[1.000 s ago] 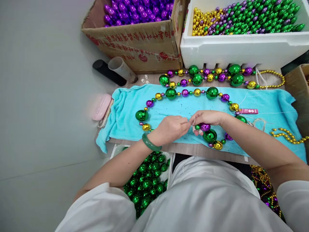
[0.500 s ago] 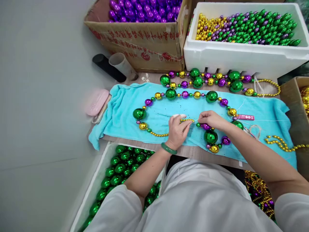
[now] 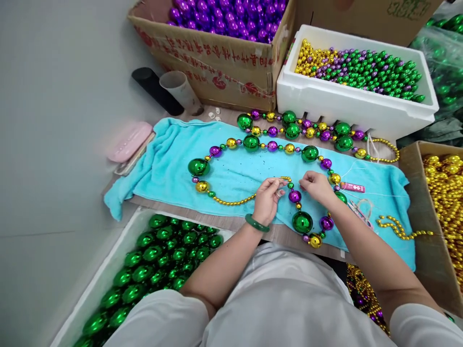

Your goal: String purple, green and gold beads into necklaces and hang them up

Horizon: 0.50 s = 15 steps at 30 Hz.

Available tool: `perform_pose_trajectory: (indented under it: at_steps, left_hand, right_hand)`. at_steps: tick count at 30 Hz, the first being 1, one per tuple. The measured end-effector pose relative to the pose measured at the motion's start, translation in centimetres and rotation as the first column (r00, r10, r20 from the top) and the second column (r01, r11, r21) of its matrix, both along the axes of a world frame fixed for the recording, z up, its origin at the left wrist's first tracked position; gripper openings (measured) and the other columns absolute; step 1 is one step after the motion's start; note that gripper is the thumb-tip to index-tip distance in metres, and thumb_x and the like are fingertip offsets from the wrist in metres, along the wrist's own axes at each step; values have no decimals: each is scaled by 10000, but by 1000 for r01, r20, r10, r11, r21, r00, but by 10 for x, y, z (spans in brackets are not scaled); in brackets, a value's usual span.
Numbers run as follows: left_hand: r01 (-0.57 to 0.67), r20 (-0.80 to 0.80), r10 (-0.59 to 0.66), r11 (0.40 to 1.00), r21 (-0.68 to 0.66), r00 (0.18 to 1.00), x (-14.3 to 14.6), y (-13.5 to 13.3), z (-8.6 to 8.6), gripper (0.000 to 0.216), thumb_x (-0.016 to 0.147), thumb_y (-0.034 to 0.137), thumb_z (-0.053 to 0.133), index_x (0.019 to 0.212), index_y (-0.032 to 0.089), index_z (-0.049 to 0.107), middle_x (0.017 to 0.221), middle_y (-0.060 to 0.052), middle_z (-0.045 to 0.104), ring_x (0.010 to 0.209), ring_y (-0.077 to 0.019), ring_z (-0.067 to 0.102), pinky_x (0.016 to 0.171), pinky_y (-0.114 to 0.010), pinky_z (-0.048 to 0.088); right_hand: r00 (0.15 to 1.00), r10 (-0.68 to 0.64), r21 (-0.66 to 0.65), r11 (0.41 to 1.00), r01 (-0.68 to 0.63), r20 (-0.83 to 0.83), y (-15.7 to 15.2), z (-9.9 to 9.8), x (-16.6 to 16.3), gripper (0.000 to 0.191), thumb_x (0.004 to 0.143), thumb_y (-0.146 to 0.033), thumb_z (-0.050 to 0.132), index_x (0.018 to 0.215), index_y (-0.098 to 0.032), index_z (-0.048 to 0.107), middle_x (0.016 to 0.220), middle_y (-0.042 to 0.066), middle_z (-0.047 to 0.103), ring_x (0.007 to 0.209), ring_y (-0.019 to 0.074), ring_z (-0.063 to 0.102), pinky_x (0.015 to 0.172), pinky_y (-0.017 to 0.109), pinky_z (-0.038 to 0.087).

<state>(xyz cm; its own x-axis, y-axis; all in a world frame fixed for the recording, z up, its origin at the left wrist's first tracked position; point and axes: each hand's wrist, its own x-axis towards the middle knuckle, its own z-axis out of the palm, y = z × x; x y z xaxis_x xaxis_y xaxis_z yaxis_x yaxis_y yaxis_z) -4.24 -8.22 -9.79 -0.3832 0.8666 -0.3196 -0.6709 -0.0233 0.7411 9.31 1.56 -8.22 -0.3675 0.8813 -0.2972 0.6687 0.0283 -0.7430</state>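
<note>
A bead necklace (image 3: pixel 251 142) of green, gold and purple balls lies in a loop on a turquoise towel (image 3: pixel 170 159). My left hand (image 3: pixel 266 198), with a green bangle on the wrist, pinches the end of the small gold bead strand (image 3: pixel 231 202). My right hand (image 3: pixel 317 186) pinches the thin thread just right of it, above a purple bead (image 3: pixel 294 196) and a large green ball (image 3: pixel 302 221). Both hands are closed in a pinch, a short gap apart.
A second bead string (image 3: pixel 307 130) lies behind the towel. A cardboard box of purple balls (image 3: pixel 224 53) and a white foam box of mixed beads (image 3: pixel 354 103) stand at the back. A tray of green balls (image 3: pixel 152 255) sits below left, gold beads (image 3: pixel 443 193) at right, a pink case (image 3: pixel 128 140) at left.
My hands have drawn apart slightly and the left one now holds the gold strand's end. The camera has tilted, showing more of the green-ball tray and the gold beads at right.
</note>
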Motion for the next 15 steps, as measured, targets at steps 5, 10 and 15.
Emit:
perform_pose_trajectory:
  at_steps: [5,10,15]
  left_hand:
    - [-51,147,42,997,55,988,-5,14,9,125,751,219,672,743,152,568,884,-29,639,872,-126,643,615,-181,477]
    - [-10,85,8,1000,26,996,-9,16,7,133,716,205,680,709,138,565,867,-34,651,835,-127,651,596,-184,487]
    - [-11,153,13,1000,-14,988,-11,14,2,109,710,185,662,700,137,565,838,-27,654,829,-124,656,612,-182,485]
  right_hand:
    - [895,-263,-232,954,187,-359,-2,-3,1,215,666,-351,673,645,-194,528,646,6,595,610,138,560,568,264,473]
    - [508,-548,-558,816,152,-664,-8,-2,-9,328,658,-379,741,695,-198,470,817,39,655,763,152,642,603,248,530]
    - [343,-669,-694,717,65,-660,-12,-3,-19,338,735,-403,702,731,-210,425,693,-1,582,671,116,616,399,163,404]
